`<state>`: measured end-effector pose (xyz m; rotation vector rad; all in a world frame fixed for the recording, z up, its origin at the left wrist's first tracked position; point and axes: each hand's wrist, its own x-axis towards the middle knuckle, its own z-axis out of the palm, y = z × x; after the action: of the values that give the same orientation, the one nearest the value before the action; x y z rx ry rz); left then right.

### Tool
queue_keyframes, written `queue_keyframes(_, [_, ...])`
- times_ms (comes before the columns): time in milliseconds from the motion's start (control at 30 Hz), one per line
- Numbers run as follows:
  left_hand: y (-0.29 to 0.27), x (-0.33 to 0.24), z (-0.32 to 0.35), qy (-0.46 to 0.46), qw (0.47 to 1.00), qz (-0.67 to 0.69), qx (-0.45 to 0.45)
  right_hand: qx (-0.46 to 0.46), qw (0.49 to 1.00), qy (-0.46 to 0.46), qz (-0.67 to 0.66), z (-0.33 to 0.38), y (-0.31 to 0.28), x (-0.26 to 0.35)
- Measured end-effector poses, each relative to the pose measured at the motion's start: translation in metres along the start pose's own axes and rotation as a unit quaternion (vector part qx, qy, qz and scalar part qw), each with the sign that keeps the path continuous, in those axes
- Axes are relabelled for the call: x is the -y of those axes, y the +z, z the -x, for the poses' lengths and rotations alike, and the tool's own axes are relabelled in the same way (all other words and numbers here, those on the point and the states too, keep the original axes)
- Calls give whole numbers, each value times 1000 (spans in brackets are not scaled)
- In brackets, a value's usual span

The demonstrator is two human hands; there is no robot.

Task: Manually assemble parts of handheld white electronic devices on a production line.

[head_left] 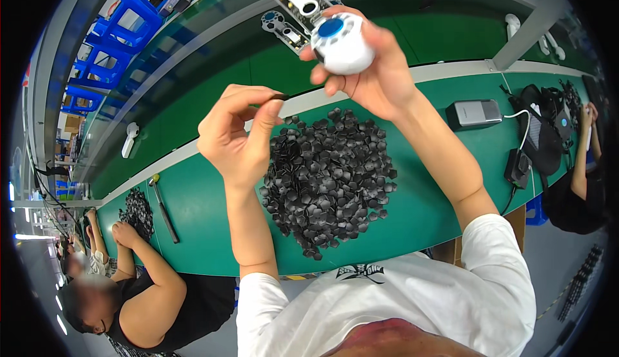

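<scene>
My right hand [380, 67] is raised over the far edge of the green table [206, 228], its fingers wrapped round a white rounded device [345, 50]. The device has a blue disc on its face and a flat arm with a clear cover pointing up and left. To its left, my left hand [238, 131] pinches a small black piece [278, 97] between thumb and forefinger. Below and between my forearms lies a big heap of small black five-sided pieces [329, 183]. The pinched piece is mostly covered by my fingertips.
Beyond the table's metal rim runs a green belt [238, 60] bearing similar devices [284, 31] and another white one [130, 139]. A black-handled tool [166, 212] lies at left, beside a co-worker [155, 292]. At right are a grey box [474, 114], a black bag [541, 141] and another person.
</scene>
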<state>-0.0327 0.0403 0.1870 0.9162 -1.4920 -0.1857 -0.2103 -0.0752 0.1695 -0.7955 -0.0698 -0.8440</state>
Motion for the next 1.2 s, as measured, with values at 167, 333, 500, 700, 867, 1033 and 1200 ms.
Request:
queue_keyframes(167, [1, -6, -3, -66, 997, 5, -27, -21, 997, 55, -45, -6, -17, -1])
queue_keyframes(333, [2, 10, -7, 146, 979, -140, -16, -17, 995, 48, 83, 0, -3, -8])
queue_keyframes(500, [2, 4, -10, 280, 934, -224, -2, -15, 944, -85, 319, 3, 12, -20])
queue_keyframes(700, [3, -5, -7, 307, 916, -259, 2, 39, 912, -101, 396, 7, 16, -10])
queue_keyframes(867, [-2, -9, -9, 267, 930, -249, 36, 76, 859, -130, 489, 11, 21, -5])
queue_keyframes(1033, [0, -8, -9, 258, 934, -244, 45, 65, 846, -91, 521, 13, 24, -3])
queue_keyframes(1200, [-2, -5, -11, 208, 955, -198, 66, 90, 823, -98, 552, 14, 22, -1])
